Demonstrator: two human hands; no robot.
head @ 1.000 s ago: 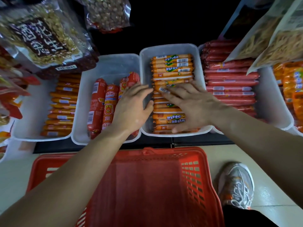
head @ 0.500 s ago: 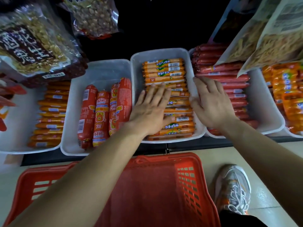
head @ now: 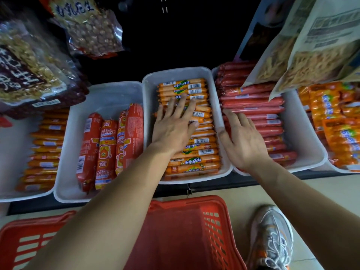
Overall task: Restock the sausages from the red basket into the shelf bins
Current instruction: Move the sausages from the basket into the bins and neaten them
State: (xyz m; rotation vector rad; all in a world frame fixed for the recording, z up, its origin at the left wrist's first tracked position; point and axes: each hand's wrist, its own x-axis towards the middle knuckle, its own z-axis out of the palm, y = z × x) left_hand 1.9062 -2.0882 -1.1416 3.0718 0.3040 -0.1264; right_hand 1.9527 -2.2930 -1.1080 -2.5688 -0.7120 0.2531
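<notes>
Head view: left hand (head: 173,129) is lying flat on the orange sausages (head: 191,162) in the middle bin (head: 175,72), centre of frame. Fingers are spread straight, gripping nothing, fingertips reaching the upper rows. Right hand (head: 243,141) is lying palm down right of centre over the red sausages (head: 253,102) in the next bin (head: 303,133). Its fingers are straight and loose, holding nothing, thumb sitting at the wall between the two bins; cannot tell if the palm is pressing down. Fat red sausages (head: 105,149) are lying lengthwise in the bin left of centre (head: 109,94). More orange sausages (head: 44,149) are sitting stacked at the left edge, orange packs (head: 335,123) at the right edge. Red basket (head: 185,230) is sitting on the floor at bottom centre, below the bins, both forearms crossing above it. A shoe (head: 270,236) is showing at lower right. Snack bags are hanging at upper left (head: 29,71) and upper right (head: 311,45).
</notes>
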